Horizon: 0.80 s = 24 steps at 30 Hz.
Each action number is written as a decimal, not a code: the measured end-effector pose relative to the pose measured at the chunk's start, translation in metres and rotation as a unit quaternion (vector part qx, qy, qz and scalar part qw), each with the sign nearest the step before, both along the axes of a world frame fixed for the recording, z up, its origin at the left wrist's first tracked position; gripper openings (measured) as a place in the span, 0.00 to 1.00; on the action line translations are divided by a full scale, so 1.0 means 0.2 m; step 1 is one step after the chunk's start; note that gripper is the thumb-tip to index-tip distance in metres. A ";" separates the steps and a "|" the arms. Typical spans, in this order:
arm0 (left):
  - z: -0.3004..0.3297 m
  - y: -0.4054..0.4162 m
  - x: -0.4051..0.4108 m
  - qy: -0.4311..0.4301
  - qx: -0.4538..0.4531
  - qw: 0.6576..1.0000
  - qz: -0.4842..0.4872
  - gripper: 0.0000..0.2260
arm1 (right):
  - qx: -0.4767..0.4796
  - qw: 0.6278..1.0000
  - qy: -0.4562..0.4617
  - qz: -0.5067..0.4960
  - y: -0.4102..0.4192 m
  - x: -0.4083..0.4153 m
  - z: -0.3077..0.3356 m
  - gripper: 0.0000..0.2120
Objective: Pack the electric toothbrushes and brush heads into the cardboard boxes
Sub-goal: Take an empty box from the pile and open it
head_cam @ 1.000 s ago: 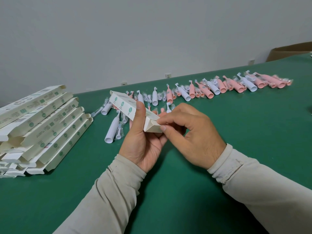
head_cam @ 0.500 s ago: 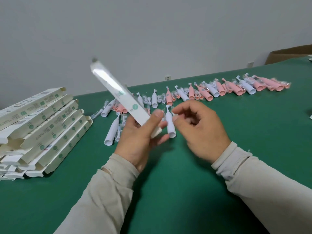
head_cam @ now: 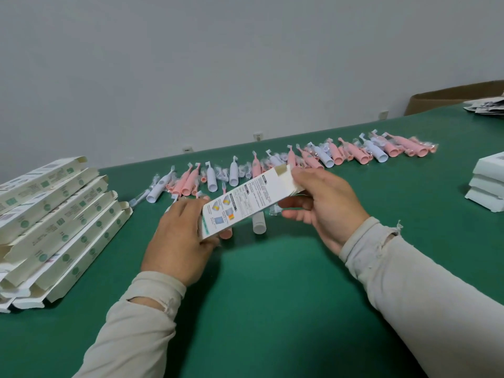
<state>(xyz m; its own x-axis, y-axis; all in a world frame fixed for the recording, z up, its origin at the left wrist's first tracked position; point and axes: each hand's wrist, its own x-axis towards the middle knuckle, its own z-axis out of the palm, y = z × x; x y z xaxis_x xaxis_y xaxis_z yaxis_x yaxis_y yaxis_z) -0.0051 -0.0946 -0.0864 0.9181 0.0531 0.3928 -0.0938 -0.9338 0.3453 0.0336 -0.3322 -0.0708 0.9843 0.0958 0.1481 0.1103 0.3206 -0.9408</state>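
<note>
- Both hands are holding one long, narrow white cardboard box (head_cam: 246,199) printed with small pictures and text, above the green table (head_cam: 272,296).
- The left hand (head_cam: 178,241) is gripping the box's near, lower end, fingers curled under it and thumb side against the printed face.
- The right hand (head_cam: 324,203) is pinching the far, upper end, thumb over the open flap (head_cam: 283,170), the other fingers loosely curled below.
- The box's long axis is running from lower left to upper right, with the open mouth lying at the right hand's side; that hand is nearer the opening, so filling looks likely to come from there.
- A white plastic toothbrush handle (head_cam: 258,223) is lying on the table just beyond and under the box, between the hands.
- A row of pink and white toothbrushes with wrapped brush heads (head_cam: 313,159) is stretching across the table farther back.
- Open empty boxes in a fanned stack (head_cam: 54,214) are lying well to the left; a stack of white boxes (head_cam: 488,184) is sitting at the right edge.
</note>
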 end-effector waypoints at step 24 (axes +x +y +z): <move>0.09 0.05 0.08 -0.030 -0.005 0.998 -0.062 0.34 | -0.167 0.969 -0.164 0.078 0.01 0.06 -0.12 0.28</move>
<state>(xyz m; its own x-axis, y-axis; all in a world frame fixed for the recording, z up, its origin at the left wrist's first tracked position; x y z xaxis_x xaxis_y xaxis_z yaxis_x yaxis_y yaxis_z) 0.0106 -0.0844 -0.0688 0.8929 -0.0559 0.4468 -0.2294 -0.9102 0.3447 0.0459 -0.3302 -0.0946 0.8597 0.3352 0.3854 0.3952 0.0416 -0.9177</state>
